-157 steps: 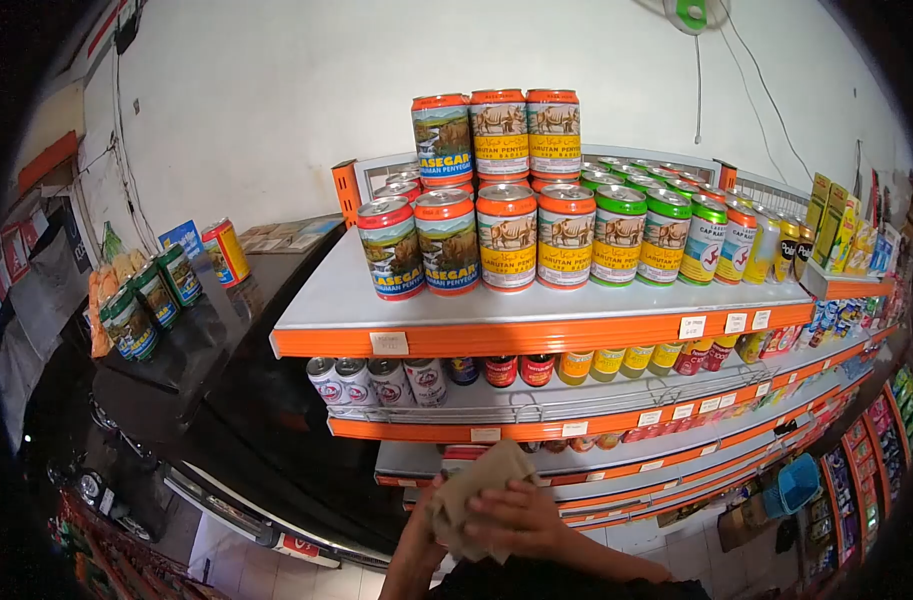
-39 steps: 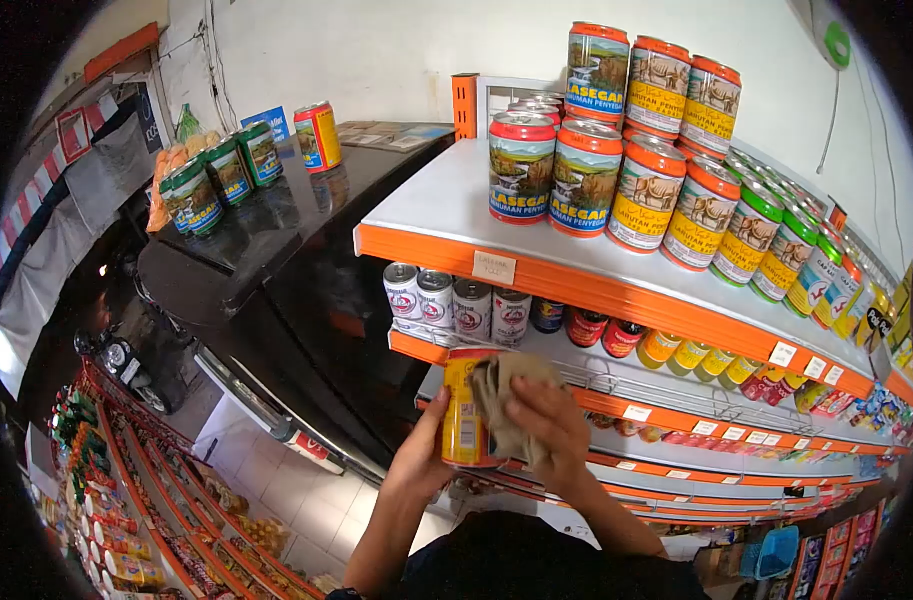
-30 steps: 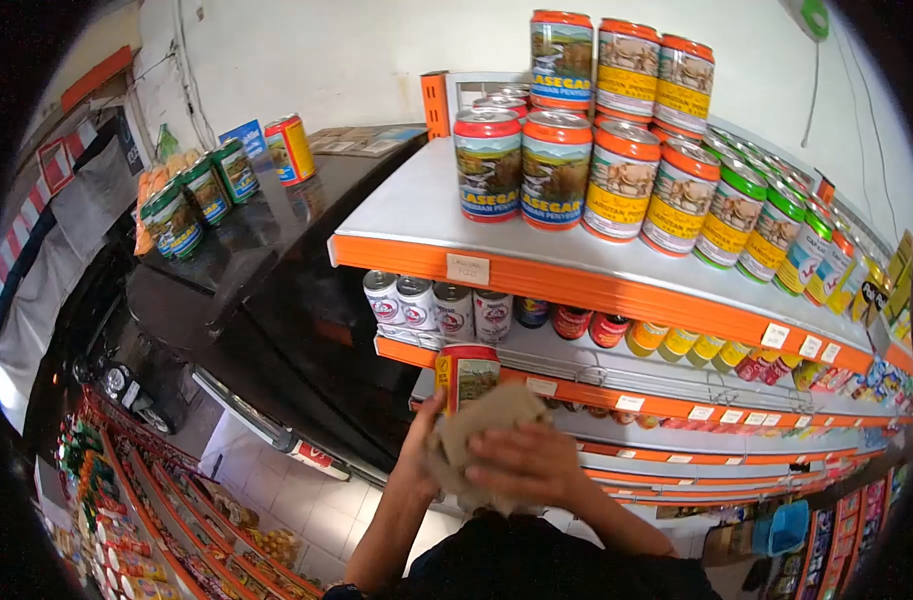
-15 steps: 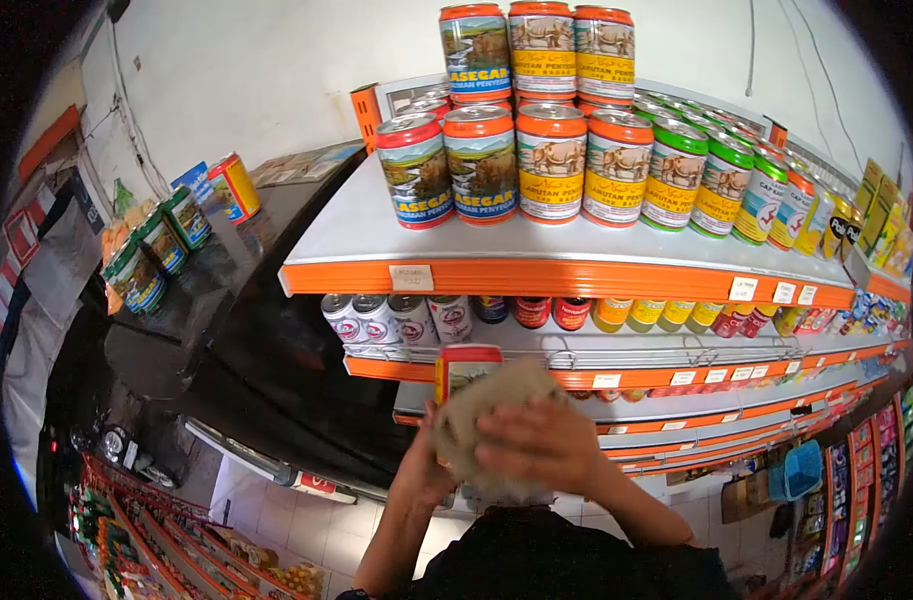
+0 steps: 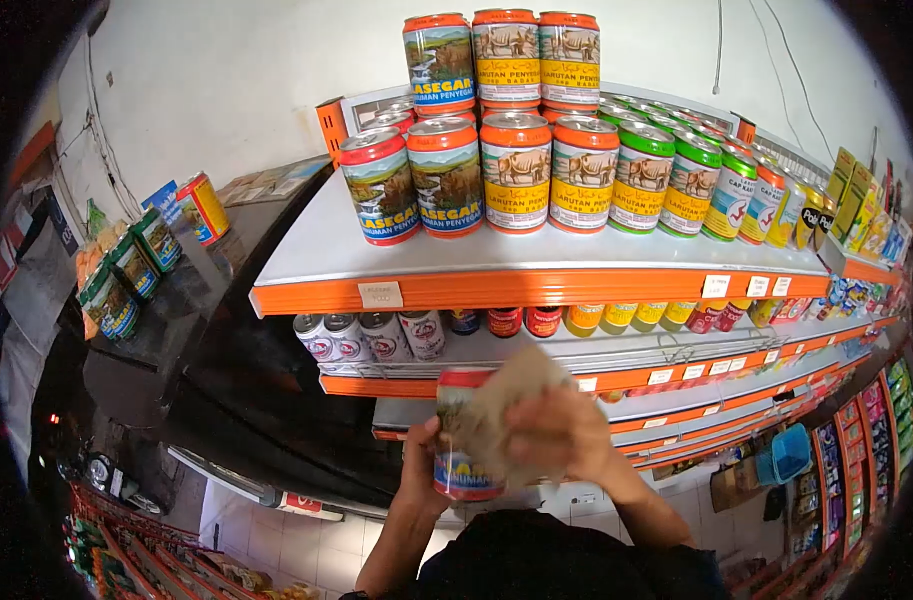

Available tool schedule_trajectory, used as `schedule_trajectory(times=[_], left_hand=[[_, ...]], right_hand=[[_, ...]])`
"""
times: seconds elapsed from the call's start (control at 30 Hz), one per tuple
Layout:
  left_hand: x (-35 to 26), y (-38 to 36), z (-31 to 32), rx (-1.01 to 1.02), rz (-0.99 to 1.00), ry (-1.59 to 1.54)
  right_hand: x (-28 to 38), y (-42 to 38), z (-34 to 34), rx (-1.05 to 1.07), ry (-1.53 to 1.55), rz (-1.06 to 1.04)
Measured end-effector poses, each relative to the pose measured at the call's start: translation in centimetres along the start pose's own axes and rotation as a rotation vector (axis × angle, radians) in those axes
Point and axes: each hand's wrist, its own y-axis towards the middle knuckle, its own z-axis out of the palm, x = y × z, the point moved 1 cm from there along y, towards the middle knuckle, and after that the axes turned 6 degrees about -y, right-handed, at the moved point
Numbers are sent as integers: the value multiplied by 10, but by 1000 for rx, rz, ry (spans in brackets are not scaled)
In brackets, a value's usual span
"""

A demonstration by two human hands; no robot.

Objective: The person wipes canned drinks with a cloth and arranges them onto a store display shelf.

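Observation:
My left hand [image 5: 423, 465] grips an orange-topped drink can [image 5: 459, 468] upright in front of my chest. My right hand [image 5: 566, 435] presses a tan cloth [image 5: 503, 405] against the can's side and upper part, so much of the label is hidden. Both hands are below the orange-edged top shelf [image 5: 536, 284], where matching cans [image 5: 446, 178] stand in rows, with three more stacked on top [image 5: 506, 55].
Green-topped cans [image 5: 641, 175] continue right along the top shelf. Lower shelves hold small cans [image 5: 361, 337] and bottles. A black cabinet [image 5: 201, 330] at left carries green cans [image 5: 126, 270] and a yellow can [image 5: 202, 207]. A blue basket [image 5: 788, 455] hangs at lower right.
The can has turned in my left hand, showing its blue-lettered side. My right hand slid the cloth from the can's top to its side. The view has shifted slightly.

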Motion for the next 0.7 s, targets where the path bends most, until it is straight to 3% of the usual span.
schedule_trajectory(times=[0.13, 0.2, 0.27, 0.33, 0.4, 0.43, 0.53, 0.6, 0.7], left_hand=[[-2, -3, 18, -3, 70, 43], [-11, 3, 18, 11, 80, 21], [-15, 5, 18, 15, 90, -4], [-17, 5, 18, -123, 119, 108], [-14, -1, 11, -104, 108, 103], [-13, -6, 17, -143, 102, 112], [-12, -22, 22, -117, 104, 105], [-18, -26, 25, -48, 388, 350], [-27, -36, 33, -34, 421, 196]], right_hand=[[-1, -8, 3, -199, 20, 227], [22, -17, 11, -168, -17, 1], [31, -13, 6, -82, -29, -50], [29, -10, 10, 1, -38, -104], [5, -6, 20, -218, 165, 173], [-1, 1, 23, -271, 84, 251], [4, -4, 38, -360, 273, 289], [24, -28, 48, -380, 372, 219], [47, -30, 33, -195, 303, 87]])
